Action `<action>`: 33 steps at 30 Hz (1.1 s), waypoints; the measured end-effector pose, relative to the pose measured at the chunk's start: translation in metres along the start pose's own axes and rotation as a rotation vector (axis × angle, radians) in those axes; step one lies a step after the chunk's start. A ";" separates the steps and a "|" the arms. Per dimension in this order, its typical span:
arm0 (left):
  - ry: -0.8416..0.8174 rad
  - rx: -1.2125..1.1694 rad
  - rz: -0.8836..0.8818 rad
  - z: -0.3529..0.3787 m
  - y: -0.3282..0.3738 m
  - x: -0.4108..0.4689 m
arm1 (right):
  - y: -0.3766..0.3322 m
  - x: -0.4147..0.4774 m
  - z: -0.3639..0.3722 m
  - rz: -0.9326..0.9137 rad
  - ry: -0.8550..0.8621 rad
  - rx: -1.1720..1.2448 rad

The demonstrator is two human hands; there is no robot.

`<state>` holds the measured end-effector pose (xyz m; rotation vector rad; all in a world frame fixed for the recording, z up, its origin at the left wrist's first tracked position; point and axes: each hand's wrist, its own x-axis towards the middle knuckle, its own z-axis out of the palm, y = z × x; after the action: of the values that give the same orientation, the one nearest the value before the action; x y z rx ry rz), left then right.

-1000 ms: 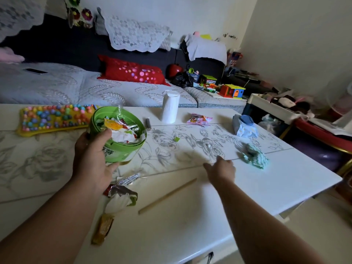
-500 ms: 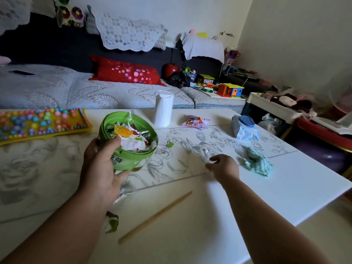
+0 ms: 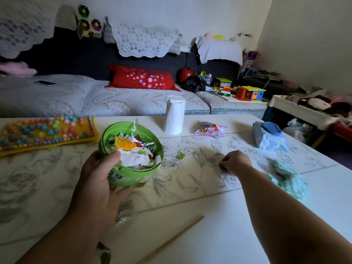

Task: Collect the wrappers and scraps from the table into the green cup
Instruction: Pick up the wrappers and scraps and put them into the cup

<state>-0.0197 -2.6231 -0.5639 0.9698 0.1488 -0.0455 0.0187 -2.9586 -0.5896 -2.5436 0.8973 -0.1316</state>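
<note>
Left hand [image 3: 99, 180] grips the round green cup [image 3: 133, 174] by its wall, thumb over the rim, above the floral-printed table [image 3: 190, 187]; crumpled foil and paper wrappers [image 3: 133, 151] fill it; right hand [image 3: 235, 161] curls in a loose pinch, contents unclear; a small green scrap [image 3: 181, 155] lies between them; a pink snack packet [image 3: 210, 129] sits beyond.

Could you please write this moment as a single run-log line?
left hand: holds green cup, full of wrappers | right hand: pinched closed on table | green scrap: between them
</note>
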 end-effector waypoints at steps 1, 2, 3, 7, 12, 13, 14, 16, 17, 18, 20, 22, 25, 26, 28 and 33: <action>-0.003 -0.005 -0.005 0.002 -0.002 -0.002 | 0.000 0.000 0.000 -0.006 0.000 -0.036; -0.012 -0.007 -0.014 0.004 -0.003 -0.004 | 0.001 -0.001 -0.001 -0.014 -0.009 -0.079; -0.028 -0.003 -0.024 0.006 -0.004 -0.007 | 0.001 -0.003 -0.002 -0.022 -0.028 -0.112; -0.054 -0.018 -0.044 0.011 -0.004 -0.018 | 0.007 -0.018 -0.002 -0.042 -0.051 -0.127; -0.074 -0.044 -0.051 0.017 -0.002 -0.026 | 0.012 -0.041 0.000 0.017 -0.002 -0.059; -0.083 -0.054 -0.057 0.018 -0.002 -0.028 | 0.012 -0.044 -0.001 0.025 0.001 -0.046; -0.088 -0.067 -0.059 0.019 -0.002 -0.029 | 0.013 -0.047 -0.001 0.030 0.010 -0.015; -0.088 -0.089 -0.063 0.019 -0.001 -0.029 | 0.019 -0.048 -0.003 0.064 0.050 0.140; -0.085 -0.098 -0.064 0.018 0.000 -0.028 | 0.022 -0.047 -0.006 0.089 0.077 0.268; -0.081 -0.102 -0.064 0.017 0.000 -0.027 | 0.026 -0.046 -0.009 0.111 0.108 0.394; -0.071 -0.104 -0.062 0.015 0.001 -0.025 | 0.032 -0.044 -0.018 0.125 0.122 0.525; -0.063 -0.104 -0.060 0.013 0.002 -0.022 | 0.032 -0.045 -0.021 0.081 0.013 0.429; -0.059 -0.100 -0.064 0.011 0.004 -0.020 | 0.029 -0.048 -0.017 -0.022 -0.140 0.085; -0.054 -0.100 -0.064 0.010 0.004 -0.020 | 0.029 -0.048 -0.016 -0.026 -0.135 0.030; -0.045 -0.096 -0.066 0.009 0.005 -0.019 | 0.025 -0.051 -0.017 0.006 -0.117 0.029; -0.053 -0.105 -0.072 0.009 0.005 -0.020 | 0.024 -0.050 -0.018 0.080 0.173 0.286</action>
<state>-0.0382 -2.6282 -0.5517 0.8575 0.1360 -0.1282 -0.0386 -2.9505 -0.5814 -2.2536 0.9670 -0.4289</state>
